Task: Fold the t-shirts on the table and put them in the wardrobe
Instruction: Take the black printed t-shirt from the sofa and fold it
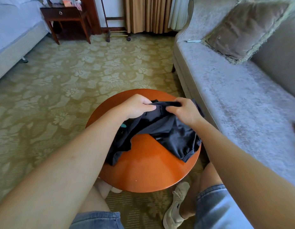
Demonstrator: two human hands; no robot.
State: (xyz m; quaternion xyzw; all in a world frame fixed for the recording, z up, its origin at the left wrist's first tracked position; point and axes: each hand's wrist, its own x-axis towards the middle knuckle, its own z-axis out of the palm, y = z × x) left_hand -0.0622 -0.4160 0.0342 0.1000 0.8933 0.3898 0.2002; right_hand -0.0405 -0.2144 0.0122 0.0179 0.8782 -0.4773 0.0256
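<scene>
Two sets of curled fingers pinch one edge of the dark t-shirt (175, 131): our left hand (137, 105) and right hand (184, 112), close together. From our fingers the shirt drops toward us, bunched up on the round table (143, 172), its long way running left to right. Both hands are equally near. We see no words to read.
</scene>
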